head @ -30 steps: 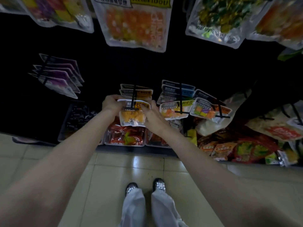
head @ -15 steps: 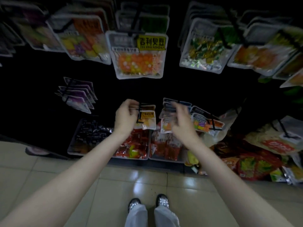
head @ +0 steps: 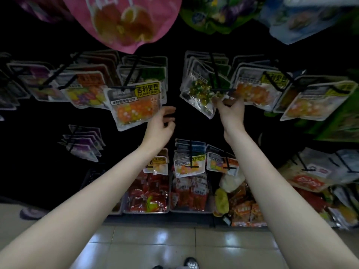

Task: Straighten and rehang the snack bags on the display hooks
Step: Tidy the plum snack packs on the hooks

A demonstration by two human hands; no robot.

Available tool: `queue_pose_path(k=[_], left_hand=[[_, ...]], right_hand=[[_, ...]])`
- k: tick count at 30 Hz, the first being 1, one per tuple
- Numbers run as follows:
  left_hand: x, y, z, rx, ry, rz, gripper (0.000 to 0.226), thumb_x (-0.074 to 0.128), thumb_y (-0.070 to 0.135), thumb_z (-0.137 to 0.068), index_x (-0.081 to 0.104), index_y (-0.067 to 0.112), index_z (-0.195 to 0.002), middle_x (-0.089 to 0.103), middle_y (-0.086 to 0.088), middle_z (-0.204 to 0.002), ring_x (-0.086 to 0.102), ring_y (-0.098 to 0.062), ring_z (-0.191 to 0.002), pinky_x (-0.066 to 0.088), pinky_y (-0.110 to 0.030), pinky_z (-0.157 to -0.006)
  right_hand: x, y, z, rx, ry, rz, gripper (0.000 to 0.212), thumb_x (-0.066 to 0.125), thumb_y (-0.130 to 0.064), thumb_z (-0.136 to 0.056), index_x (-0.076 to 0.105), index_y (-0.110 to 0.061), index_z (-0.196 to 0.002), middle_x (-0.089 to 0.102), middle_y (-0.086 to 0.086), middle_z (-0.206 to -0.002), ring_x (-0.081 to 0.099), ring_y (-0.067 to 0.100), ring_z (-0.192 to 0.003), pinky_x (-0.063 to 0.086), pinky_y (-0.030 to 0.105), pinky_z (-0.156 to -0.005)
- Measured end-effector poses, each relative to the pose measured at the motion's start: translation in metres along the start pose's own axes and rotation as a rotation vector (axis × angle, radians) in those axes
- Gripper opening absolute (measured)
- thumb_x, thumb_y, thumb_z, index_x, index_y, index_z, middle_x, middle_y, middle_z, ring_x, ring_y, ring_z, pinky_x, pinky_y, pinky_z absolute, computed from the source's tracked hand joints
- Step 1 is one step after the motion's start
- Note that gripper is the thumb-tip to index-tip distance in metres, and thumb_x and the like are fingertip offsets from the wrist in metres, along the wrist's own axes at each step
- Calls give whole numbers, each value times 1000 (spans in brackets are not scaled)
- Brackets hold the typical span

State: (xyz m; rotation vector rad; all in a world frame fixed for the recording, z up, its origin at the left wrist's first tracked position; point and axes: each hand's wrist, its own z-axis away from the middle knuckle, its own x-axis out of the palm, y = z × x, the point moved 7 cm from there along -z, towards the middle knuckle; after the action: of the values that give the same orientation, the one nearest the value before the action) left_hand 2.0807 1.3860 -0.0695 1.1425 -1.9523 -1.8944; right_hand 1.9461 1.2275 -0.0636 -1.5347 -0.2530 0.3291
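Right hand point(head: 231, 109) pinches the green-candy bag point(head: 202, 96) (fingers partly hidden); left hand point(head: 160, 126) loose.

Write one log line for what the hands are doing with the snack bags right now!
left hand: open, beside orange candy bag | right hand: pinching green candy bag, bag tilted | step: straightening on hook

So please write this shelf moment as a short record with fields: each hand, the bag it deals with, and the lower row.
left hand: open, fingers loosely curled, beside the orange-candy bag, contact unclear
right hand: pinches lower edge of the green-candy bag
green-candy bag: tilted, hanging on a black hook
orange-candy bag: front of its hook, slightly tilted
lower row: smaller bags hanging on hooks, untouched
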Motion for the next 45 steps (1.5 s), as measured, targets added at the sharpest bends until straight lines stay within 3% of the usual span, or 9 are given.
queue_pose_path(k=[5,12,18,22,27,32,35,40,45], left_hand=[[2,7,0,13,11,-32,40,45,-2,-91,46,11,-128,49,7,-120,53,-6,-106,49,-32,-94],[10,25,-2,28,6,16,45,49,1,-90,40,15,-132,46,5,-123,50,-13,-115,46,-13,-81],[9,36,-8,11,92,94,56,61,11,-88,34,16,-136,42,8,-124,40,-4,-112,32,-10,-82],[16,32,-6,52,6,44,30,60,11,-89,51,14,-117,57,10,-105,55,-11,-102,41,-7,-74],[5,26,3,139,1,-126,17,59,7,-89,58,24,-93,61,5,-97,57,-13,-97,46,-20,-80],[-59,35,34,312,388,-363,22,53,2,-88,57,5,-109,50,-9,-110,49,-19,-103,37,-18,-86],[-103,38,31,283,579,-541,33,48,4,-85,49,-2,-117,46,-22,-122,38,-29,-115,29,-31,-94],[-116,30,-14,104,378,-695,36,51,10,-89,53,6,-125,51,-18,-128,35,-33,-126,21,-44,-102],[-124,41,-2,214,226,-473,16,57,13,-91,66,4,-101,59,-1,-92,52,-14,-89,36,-14,-64]], right_hand=[[1,-10,-8,-44,36,-21,63,65,-17,-88,30,-12,-140,52,1,-128,50,14,-117,40,21,-91],[-6,-39,5,-178,-24,39,37,64,-4,-85,44,-19,-111,59,-7,-96,61,13,-94,53,35,-88],[-21,-40,36,-334,-156,300,16,67,-10,-84,58,-17,-95,64,0,-99,60,14,-95,45,22,-81],[-27,-54,43,-461,-153,400,15,67,-7,-83,58,-19,-81,58,-17,-78,54,-1,-76,39,7,-71],[-23,-46,56,-546,-222,403,35,63,4,-79,65,-31,-81,67,-11,-94,62,15,-99,47,32,-91],[-5,-32,55,-475,-247,435,14,63,-9,-87,64,-23,-91,64,3,-96,60,18,-94,47,30,-83],[5,-32,52,-464,-216,455,8,61,-14,-88,66,-17,-94,65,9,-95,61,21,-89,49,37,-81],[25,-36,54,-408,-207,405,14,58,-13,-91,65,-8,-102,65,5,-92,62,21,-92,48,35,-82],[32,-34,53,-360,-168,406,25,56,-15,-93,60,-5,-115,59,3,-96,55,15,-94,44,31,-84]])
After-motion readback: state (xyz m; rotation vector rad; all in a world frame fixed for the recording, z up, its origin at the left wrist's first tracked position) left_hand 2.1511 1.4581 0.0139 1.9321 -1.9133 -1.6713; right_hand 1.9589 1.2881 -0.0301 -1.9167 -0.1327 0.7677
